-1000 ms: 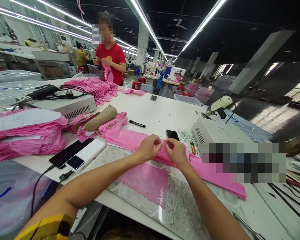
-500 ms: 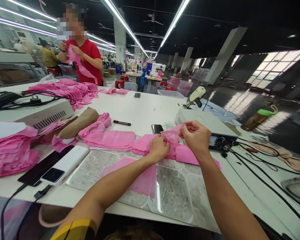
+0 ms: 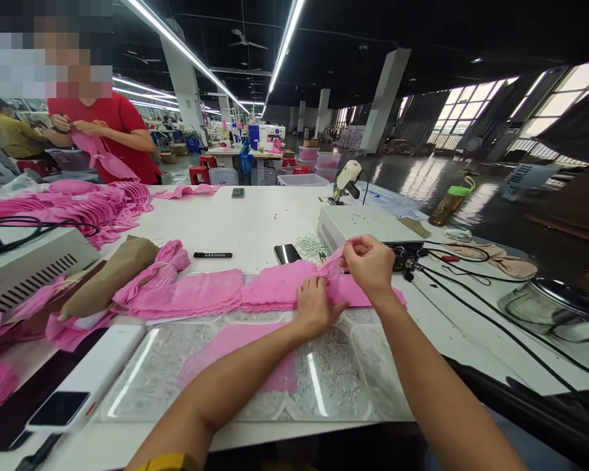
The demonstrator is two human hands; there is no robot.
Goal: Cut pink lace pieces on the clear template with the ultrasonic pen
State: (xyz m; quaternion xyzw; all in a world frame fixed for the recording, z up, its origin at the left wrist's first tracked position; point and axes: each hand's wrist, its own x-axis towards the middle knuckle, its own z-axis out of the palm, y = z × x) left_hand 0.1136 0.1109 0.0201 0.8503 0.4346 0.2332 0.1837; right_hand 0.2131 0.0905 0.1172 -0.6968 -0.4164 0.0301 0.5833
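My right hand pinches the edge of a thin pink fabric piece, whose raised end slants up from a stack. My left hand lies on that pink fabric stack, thumb apart and fingers pressing down near the lifted piece. Left of it is another pink stack, and a flat pink strip shows to the right, partly behind my right hand. Below, a single sheer pink piece rests on a glossy stone-patterned board, partly covered by my left forearm.
A grey box device with cables stands at the right, a glass jar beyond it. Behind the stacks lie a phone and a black marker. A white power bank is at left. A co-worker in red holds pink fabric.
The view has turned to the right. My left hand has flattened out over the stack, its thumb spread, while my right hand keeps its pinch on the raised fabric piece.
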